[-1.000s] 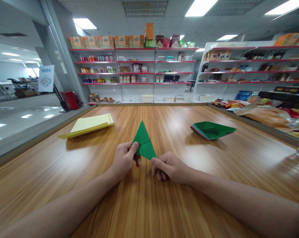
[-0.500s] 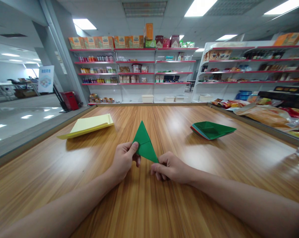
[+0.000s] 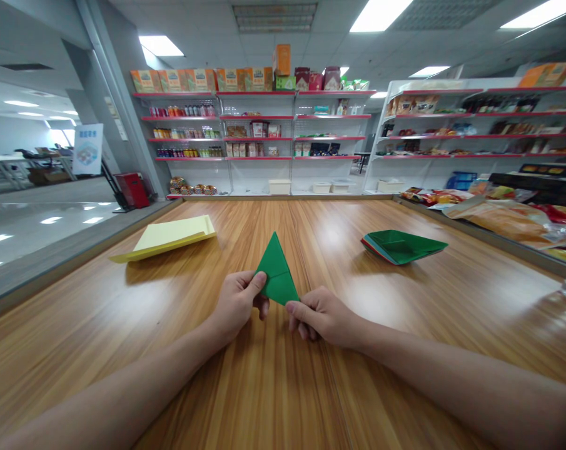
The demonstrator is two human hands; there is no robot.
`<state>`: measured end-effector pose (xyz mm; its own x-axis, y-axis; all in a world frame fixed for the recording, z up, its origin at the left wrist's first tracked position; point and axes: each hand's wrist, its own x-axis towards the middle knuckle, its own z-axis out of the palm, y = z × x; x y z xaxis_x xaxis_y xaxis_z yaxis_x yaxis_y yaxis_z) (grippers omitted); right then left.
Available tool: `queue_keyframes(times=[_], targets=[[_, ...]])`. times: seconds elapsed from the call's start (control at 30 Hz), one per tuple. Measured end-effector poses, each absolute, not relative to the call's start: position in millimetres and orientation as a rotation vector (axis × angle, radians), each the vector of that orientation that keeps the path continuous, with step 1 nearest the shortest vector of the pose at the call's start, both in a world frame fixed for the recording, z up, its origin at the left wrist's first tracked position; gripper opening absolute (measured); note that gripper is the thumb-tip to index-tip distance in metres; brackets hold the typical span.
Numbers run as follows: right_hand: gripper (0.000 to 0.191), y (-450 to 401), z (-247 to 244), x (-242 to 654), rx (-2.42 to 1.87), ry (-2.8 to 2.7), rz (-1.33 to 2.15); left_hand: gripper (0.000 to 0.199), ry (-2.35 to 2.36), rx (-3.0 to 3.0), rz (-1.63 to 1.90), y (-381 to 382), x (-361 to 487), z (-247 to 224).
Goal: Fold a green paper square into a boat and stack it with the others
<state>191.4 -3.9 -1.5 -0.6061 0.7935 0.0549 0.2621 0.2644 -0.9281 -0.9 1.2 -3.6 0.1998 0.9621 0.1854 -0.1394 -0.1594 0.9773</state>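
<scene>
A green sheet of paper (image 3: 276,270), folded into a triangle with a crease across its middle, is held up between my two hands over the wooden table (image 3: 245,387). My left hand (image 3: 239,301) pinches its left edge, thumb on the near face and fingers behind. At the lower right corner, my right hand (image 3: 324,315) grips the paper between thumb and bent fingers. One point of the triangle faces away from me. The fingers behind the paper are partly hidden.
Pale yellow paper (image 3: 174,236) lies on the table's left side. Folded green paper pieces with other colours beneath (image 3: 402,245) rest at right. Packaged snacks (image 3: 503,215) lie beyond the right edge. Stocked shelves (image 3: 257,117) stand behind the table.
The green paper has shifted slightly right and turned a little, and my left hand has moved right with it. My right thumb now sits higher, over the paper's corner.
</scene>
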Motion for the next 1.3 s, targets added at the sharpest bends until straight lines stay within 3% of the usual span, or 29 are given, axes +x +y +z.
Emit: queue_keyframes(times=[0.57, 1.3], targets=[[0.059, -6.9, -1.8, 194.4, -0.802, -2.069, 1.232, 0.048, 0.778, 1.378, 1.009, -8.7, 3.6, 6.3], [0.062, -7.7, 2.2, 193.1, -0.935, -2.082, 1.413, 0.051, 0.955, 1.379, 1.214, -2.1, 1.3, -0.5]])
